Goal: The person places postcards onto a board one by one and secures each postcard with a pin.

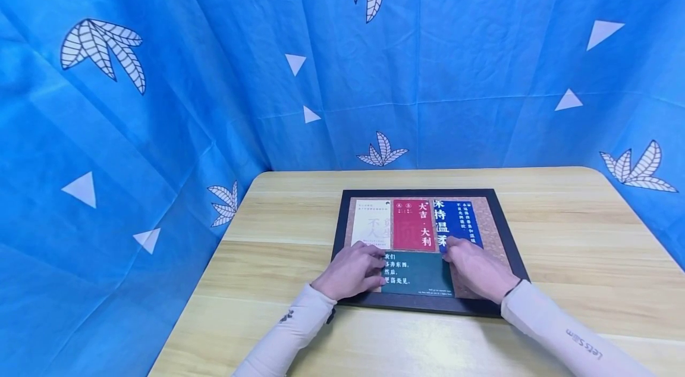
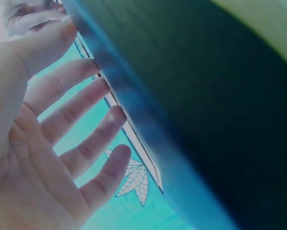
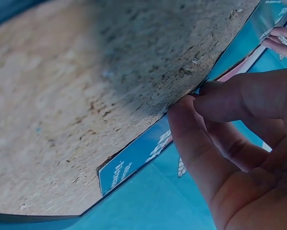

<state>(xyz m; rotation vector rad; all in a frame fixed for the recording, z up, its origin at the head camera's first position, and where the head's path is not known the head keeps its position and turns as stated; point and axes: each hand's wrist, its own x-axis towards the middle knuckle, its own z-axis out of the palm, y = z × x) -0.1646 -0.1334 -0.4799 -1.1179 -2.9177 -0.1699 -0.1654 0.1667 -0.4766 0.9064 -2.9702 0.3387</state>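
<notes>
A cork board (image 1: 495, 243) in a black frame lies on the table, with several printed cards on it. My left hand (image 1: 355, 270) rests its fingertips on the left end of a green card (image 1: 420, 276); in the left wrist view the fingers are spread and fairly straight. At that card's upper right corner, my right hand (image 1: 476, 267) pinches a small pushpin (image 3: 199, 89) between thumb and fingers against the board; the fingertips hide most of it. Above the green card are a white card (image 1: 370, 225), a red card (image 1: 409, 225) and a blue card (image 1: 455, 216), partly covered by my right hand.
The light wooden table (image 1: 257, 258) extends around the board on every side. Behind it and to the left hangs a blue curtain (image 1: 471, 56) with leaf and triangle prints. Small dark pins show near the upper edges of the top cards.
</notes>
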